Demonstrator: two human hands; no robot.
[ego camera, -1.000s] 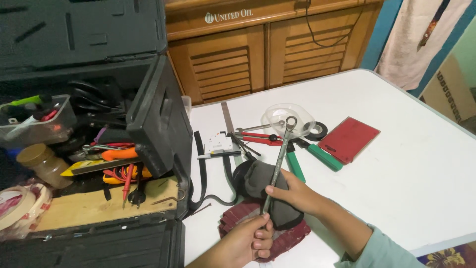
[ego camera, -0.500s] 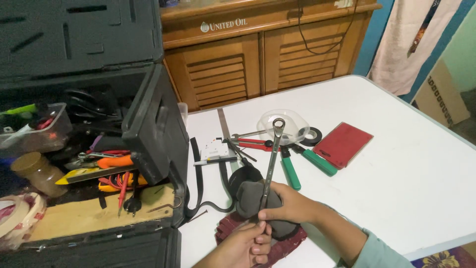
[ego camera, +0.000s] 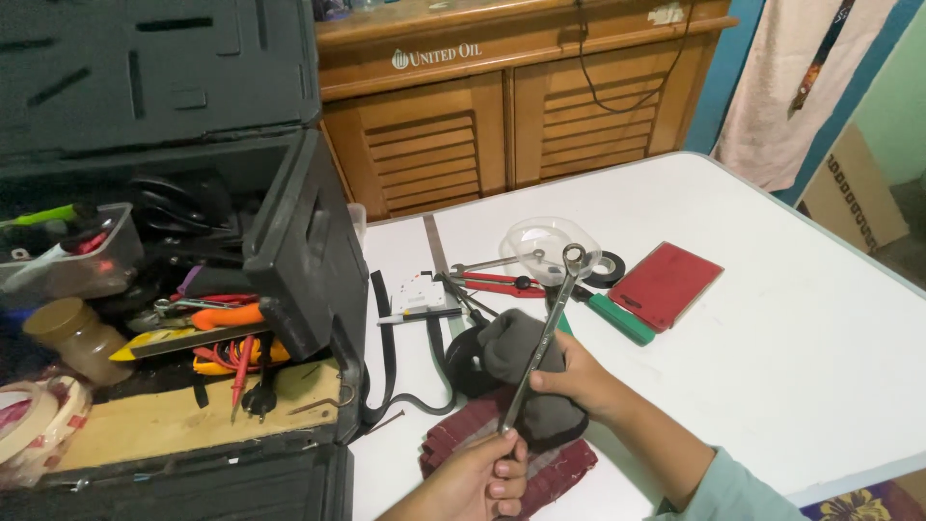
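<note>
Here the wrench is held off the desk, slanted with its ring end up toward the clear lid and its lower end in the left hand, whose fingers are curled tight around the shank. The right hand is closed on a grey cloth wrapped against the mid-shank, a grip that suits wiping along the bar while the other hand steadies it. Both are over a dark red rag spread at the near desk edge. Loose tools lie just beyond, within reach: red-handled pliers, a green-handled screwdriver, a roll of black tape and a red pad. The open black toolbox stands at the left, touching the desk, its tray crowded with further tools.
</note>
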